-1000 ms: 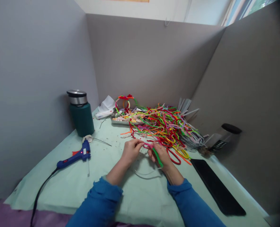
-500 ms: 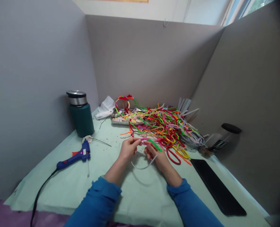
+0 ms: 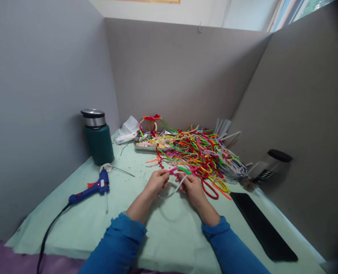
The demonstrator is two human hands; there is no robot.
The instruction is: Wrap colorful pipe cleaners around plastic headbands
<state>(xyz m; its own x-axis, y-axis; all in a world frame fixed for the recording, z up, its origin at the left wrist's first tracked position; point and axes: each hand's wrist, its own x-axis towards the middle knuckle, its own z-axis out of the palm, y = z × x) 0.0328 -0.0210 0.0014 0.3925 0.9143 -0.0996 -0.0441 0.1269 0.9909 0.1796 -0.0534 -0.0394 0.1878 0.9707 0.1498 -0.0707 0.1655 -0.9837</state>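
Note:
Between my hands is a white hoop (image 3: 173,192), its upper part wrapped in pink and green pipe cleaner (image 3: 183,170). My left hand (image 3: 157,182) pinches the hoop's left side at the pink wrapping. With bent fingers, my right hand (image 3: 190,187) grips the pink pipe cleaner just below the green section, and the bare white part crosses in front of its fingertips. The exact hold of the right fingers is partly hidden. A large tangle of colourful pipe cleaners (image 3: 199,148) lies just behind my hands.
A blue glue gun (image 3: 93,188) with a cord lies left, near a green bottle (image 3: 98,140). Behind are a metal tray (image 3: 146,148) of small pieces and wrapped hoops (image 3: 151,118). At right are a black flat slab (image 3: 261,224) and a tilted clear jar (image 3: 267,167).
My right hand has turned and shifted its fingers along the hoop. The bare white part has swung up and left in front of the right fingers. My left hand stays nearly in place.

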